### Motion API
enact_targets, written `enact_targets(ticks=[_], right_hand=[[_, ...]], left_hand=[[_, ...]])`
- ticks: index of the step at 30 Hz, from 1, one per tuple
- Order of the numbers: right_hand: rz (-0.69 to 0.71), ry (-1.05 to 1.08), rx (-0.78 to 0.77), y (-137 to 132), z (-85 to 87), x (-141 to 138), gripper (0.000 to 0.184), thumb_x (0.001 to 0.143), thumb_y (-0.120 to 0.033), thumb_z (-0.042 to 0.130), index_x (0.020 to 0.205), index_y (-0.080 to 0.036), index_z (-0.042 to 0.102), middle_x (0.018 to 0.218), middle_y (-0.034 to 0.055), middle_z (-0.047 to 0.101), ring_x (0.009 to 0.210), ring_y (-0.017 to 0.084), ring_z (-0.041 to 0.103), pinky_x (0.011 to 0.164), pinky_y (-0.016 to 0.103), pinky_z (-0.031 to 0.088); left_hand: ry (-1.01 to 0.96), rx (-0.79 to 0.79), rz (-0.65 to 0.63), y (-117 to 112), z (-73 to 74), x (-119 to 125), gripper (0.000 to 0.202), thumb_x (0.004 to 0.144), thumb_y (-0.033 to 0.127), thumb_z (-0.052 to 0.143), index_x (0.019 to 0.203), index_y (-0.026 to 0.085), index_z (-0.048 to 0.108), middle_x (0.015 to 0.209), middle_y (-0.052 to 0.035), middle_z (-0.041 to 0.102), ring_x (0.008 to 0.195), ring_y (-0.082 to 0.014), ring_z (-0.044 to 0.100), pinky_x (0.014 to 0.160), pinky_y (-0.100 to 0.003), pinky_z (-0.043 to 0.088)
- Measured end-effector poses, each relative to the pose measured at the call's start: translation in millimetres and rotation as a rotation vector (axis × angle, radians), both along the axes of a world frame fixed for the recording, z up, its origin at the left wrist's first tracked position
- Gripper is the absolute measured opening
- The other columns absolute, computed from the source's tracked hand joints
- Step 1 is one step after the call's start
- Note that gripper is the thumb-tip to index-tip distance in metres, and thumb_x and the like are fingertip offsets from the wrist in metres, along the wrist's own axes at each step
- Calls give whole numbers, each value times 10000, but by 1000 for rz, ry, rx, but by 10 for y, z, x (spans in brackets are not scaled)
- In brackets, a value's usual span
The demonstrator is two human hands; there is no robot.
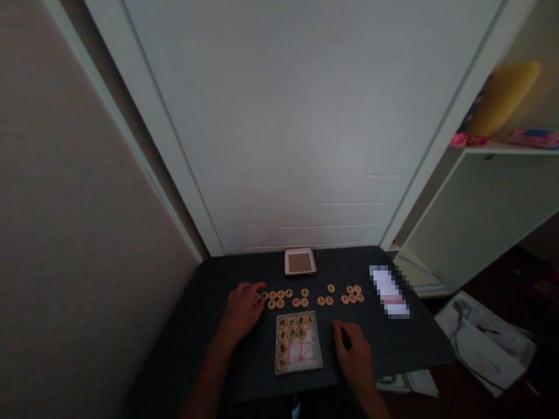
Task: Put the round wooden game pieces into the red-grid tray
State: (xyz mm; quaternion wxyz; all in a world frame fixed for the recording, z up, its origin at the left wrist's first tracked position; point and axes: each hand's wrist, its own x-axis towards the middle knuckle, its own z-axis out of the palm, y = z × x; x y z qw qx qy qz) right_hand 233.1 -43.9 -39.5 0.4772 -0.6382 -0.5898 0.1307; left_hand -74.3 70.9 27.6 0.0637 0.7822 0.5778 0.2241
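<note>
On a dark table lies a small square box tray with red lines, holding several round wooden chess pieces along its top and left side. More round pieces lie in a loose row beyond it. My left hand rests on the table at the row's left end, fingers curled over the leftmost pieces. My right hand lies right of the tray, fingers loosely bent, nothing visible in it.
A pinkish box lid sits at the table's far edge against a white door. A blurred white item lies at the right. A white shelf stands to the right, papers on the floor below.
</note>
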Motion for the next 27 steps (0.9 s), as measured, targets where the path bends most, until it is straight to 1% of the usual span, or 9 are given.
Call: enact_targets(ticks=[2, 4, 9, 13, 17, 20, 22, 25, 27], right_hand=[[8, 1, 8, -7, -12, -18, 301, 983, -419, 504, 997, -223, 732, 942, 84, 749, 893, 235, 706, 820, 362, 557], [4, 2, 12, -12, -21, -28, 295, 983, -414, 506, 1011, -224, 730, 944, 83, 749, 892, 234, 707, 814, 356, 559], [24, -5, -3, -23, -18, -33, 271, 988, -374, 500, 1037, -227, 722, 960, 80, 745, 903, 230, 701, 826, 352, 556], [34, -2, 2, -36, -7, -45, 247, 983, -355, 512, 1040, -239, 722, 944, 69, 747, 887, 225, 703, 803, 336, 560], [17, 1, 24, -45, -29, -56, 235, 980, -346, 518, 1044, -245, 720, 958, 64, 754, 896, 225, 711, 815, 335, 562], [16, -2, 28, -49, -53, -61, 245, 986, -341, 504, 1051, -236, 716, 972, 70, 757, 910, 225, 714, 836, 344, 562], [17, -5, 30, -51, -63, -63, 250, 987, -341, 499, 1049, -234, 716, 977, 73, 759, 912, 226, 715, 841, 349, 564], [11, -8, 39, -50, -69, -65, 252, 981, -353, 507, 1051, -237, 720, 965, 74, 763, 893, 229, 722, 826, 348, 572], [8, -4, 44, -51, -65, -63, 257, 977, -363, 513, 1052, -237, 724, 957, 76, 765, 885, 230, 725, 814, 343, 577]], left_hand=[[46, -27, -6, 79, 8, -5, 313, 865, 242, 625, 1177, 245, 652, 1201, -70, 695, 1164, -283, 583, 981, -427, 442], [71, -51, -14, 122, -14, -10, 303, 866, 261, 625, 1167, 251, 656, 1181, -63, 705, 1147, -276, 593, 974, -414, 439], [114, -81, -29, 162, -71, -25, 306, 862, 274, 621, 1166, 256, 657, 1158, -55, 716, 1127, -266, 608, 963, -402, 435], [119, -78, -33, 186, -84, -28, 292, 884, 311, 593, 1159, 256, 671, 1141, -66, 719, 1111, -273, 621, 955, -413, 442], [88, -86, -50, 242, -114, -54, 303, 883, 311, 593, 1167, 249, 678, 1139, -77, 720, 1099, -276, 633, 960, -426, 456], [-5, -99, -42, 272, -118, -76, 332, 869, 315, 606, 1186, 242, 671, 1161, -82, 717, 1107, -280, 641, 961, -427, 485], [-128, -88, -28, 244, -81, -70, 348, 884, 342, 591, 1211, 239, 652, 1183, -81, 709, 1103, -271, 653, 960, -422, 511], [-356, -65, -54, 98, 39, -2, 355, 899, 381, 586, 1224, 245, 634, 1192, -65, 695, 1073, -240, 677, 940, -397, 553], [-465, -74, -80, -49, 124, 84, 335, 876, 393, 626, 1178, 255, 666, 1174, -53, 690, 1000, -224, 702, 893, -380, 586]])
